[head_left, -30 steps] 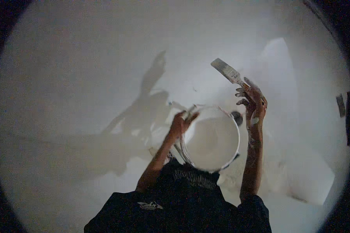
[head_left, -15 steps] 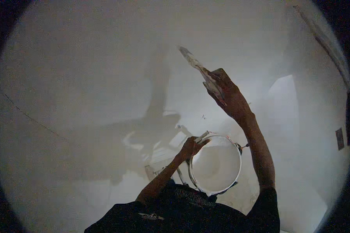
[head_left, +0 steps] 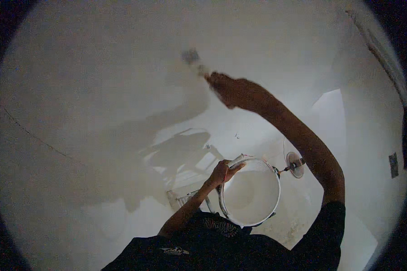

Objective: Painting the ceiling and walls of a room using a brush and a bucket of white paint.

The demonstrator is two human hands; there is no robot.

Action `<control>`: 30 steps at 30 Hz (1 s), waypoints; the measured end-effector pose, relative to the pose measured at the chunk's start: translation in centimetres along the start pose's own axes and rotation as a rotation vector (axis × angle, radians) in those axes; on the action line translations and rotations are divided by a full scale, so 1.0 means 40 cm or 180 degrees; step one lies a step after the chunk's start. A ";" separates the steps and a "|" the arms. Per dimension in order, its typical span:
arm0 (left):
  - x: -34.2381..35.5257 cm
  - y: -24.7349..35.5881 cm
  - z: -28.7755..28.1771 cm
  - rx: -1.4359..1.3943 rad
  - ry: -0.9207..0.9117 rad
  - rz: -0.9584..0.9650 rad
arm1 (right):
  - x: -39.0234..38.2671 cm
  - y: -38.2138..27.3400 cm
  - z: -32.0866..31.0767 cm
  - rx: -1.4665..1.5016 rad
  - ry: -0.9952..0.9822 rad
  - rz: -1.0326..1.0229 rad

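Note:
My right hand (head_left: 226, 89) is raised toward the pale wall, its fingers closed round the handle of a paintbrush (head_left: 192, 59). The brush is blurred, with its grey bristle end pointing up and left; I cannot tell whether it touches the wall. Lower down, close to my body, my left hand (head_left: 220, 172) grips the upper left rim of a round bucket (head_left: 279, 189). The thumb lies over the inner edge, and a pale roll-shaped piece (head_left: 236, 160) rests along the rim by the fingers. Whitish paint-like material shows inside the bucket.
A round disc-shaped object (head_left: 295, 165), perhaps a lamp, stands right of the bucket under my right arm. Part of a frame (head_left: 172, 198), possibly a ladder, shows beyond my left forearm. A thin crack (head_left: 36, 137) runs along the left surface. A dark rectangular plate (head_left: 393, 165) is at far right.
My right hand has swung up and left with the paintbrush, and the forearm now leans further left. The disc-shaped object has come into sight. My left hand and the bucket stay about the same.

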State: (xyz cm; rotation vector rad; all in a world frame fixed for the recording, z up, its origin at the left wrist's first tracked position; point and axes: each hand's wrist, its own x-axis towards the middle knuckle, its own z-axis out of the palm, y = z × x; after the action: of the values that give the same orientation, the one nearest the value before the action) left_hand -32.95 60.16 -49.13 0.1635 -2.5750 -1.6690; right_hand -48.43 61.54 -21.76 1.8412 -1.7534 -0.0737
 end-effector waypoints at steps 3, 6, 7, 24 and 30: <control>-0.009 -0.041 -0.018 0.0020 0.0114 0.0066 | 0.045 -0.074 -0.089 0.0936 -0.1272 0.0353; -0.004 -0.017 0.009 -0.0139 -0.0056 0.0174 | 0.025 0.043 -0.028 0.0081 0.0503 -0.0444; -0.006 -0.049 0.012 -0.0104 -0.0015 0.0259 | 0.076 0.058 -0.087 0.1712 -0.0230 0.0282; -0.002 -0.024 -0.009 -0.0068 0.0006 0.0300 | 0.070 0.008 -0.120 0.1584 -0.1343 0.0588; 0.001 -0.050 0.015 -0.0315 0.0020 0.0187 | 0.212 0.219 -0.256 0.0094 -0.0335 -0.0591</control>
State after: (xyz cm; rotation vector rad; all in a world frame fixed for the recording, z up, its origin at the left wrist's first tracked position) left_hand -32.95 59.90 -51.20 0.0864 -2.4606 -1.7668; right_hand -50.78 57.84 -6.46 2.0514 -1.6556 -0.2222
